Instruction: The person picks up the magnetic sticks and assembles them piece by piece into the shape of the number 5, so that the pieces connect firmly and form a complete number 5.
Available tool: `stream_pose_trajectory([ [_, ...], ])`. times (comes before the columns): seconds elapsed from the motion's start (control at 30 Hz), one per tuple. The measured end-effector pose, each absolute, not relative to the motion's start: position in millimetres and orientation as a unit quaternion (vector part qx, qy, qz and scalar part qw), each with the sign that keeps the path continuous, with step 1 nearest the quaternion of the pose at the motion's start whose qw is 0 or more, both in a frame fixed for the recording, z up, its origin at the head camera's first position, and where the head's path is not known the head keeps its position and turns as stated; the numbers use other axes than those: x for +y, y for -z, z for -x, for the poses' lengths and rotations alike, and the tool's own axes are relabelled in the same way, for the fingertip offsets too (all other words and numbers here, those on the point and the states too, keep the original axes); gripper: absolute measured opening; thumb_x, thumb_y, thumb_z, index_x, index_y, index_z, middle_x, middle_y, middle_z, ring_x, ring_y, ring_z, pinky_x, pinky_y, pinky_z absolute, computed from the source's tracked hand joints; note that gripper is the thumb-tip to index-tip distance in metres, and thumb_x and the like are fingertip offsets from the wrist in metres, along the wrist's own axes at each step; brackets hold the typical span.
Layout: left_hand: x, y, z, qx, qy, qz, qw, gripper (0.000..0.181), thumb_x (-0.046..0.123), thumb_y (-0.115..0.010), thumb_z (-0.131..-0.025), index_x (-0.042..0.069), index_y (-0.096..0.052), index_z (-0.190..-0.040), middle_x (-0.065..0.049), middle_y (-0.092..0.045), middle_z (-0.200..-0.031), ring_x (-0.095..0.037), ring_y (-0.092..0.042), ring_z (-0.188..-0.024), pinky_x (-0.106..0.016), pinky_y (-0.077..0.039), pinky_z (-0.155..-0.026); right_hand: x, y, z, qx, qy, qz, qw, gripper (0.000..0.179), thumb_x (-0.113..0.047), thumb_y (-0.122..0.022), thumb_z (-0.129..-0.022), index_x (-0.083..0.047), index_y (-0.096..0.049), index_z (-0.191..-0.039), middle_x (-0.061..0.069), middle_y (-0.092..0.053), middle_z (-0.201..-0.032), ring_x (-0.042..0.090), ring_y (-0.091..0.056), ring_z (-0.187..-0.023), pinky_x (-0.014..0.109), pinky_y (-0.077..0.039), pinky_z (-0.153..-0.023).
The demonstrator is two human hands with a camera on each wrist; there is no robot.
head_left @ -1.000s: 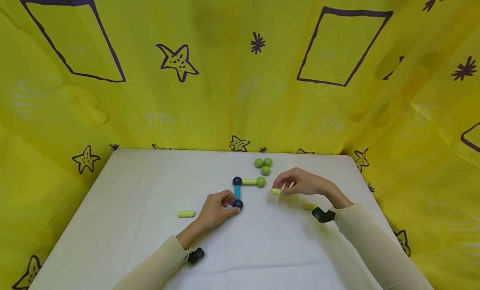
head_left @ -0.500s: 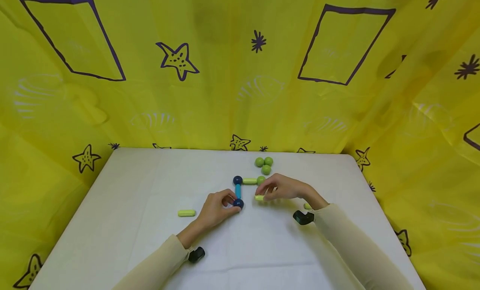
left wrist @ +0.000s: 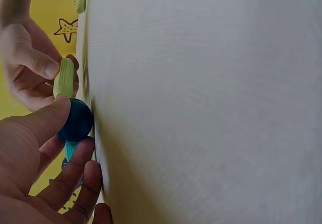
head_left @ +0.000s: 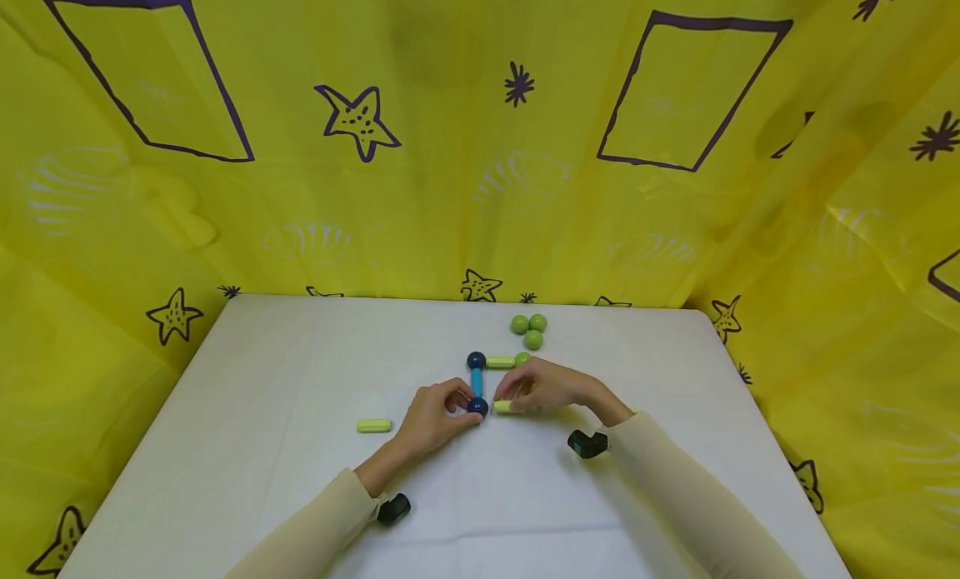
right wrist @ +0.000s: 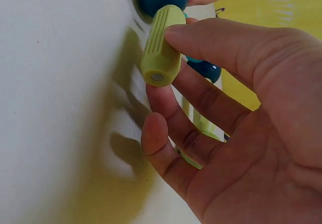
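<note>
While one loose yellow-green rod point(head_left: 373, 426) lies leftmost on our worktop point(head_left: 225, 446), our left hand point(head_left: 433, 416) grips the nearer dark blue ball point(head_left: 477, 407); just right of it, a second yellow-green rod point(head_left: 503, 406), pinched in our right hand point(head_left: 551, 385).

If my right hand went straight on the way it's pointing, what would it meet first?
Probably the near blue ball, pinched by your left hand; the stick in your right hand would touch it first, though depth is hard to judge.
</note>
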State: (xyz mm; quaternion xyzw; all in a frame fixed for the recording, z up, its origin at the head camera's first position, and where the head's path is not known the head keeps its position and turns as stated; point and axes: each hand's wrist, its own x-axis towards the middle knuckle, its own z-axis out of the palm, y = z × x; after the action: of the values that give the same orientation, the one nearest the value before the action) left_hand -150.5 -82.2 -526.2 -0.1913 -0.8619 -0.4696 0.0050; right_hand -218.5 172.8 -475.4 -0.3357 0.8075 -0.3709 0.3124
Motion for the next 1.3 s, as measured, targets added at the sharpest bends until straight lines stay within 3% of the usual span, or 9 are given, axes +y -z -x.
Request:
stream_pose_trajectory([
  [1.3,-80.9,523.9,149.1,-0.860,0.473,0.191,0.016,0.022,0.020,-0.087,-0.084,0.013,-0.071,-0.097,0.001,-0.075,-0.087,-0.015,-0.062,-0.078,-0.026,-0.047,-0.070,165.1,478.6,216.4,0.814,0.358,0.340,0.306,0.022,-0.003,-0.068,-0.095,-0.010,-0.076,-0.115,-0.003,-0.072,-0.105,0.012,-0.063,-0.092,0.028,-0.053,-0.085],
])
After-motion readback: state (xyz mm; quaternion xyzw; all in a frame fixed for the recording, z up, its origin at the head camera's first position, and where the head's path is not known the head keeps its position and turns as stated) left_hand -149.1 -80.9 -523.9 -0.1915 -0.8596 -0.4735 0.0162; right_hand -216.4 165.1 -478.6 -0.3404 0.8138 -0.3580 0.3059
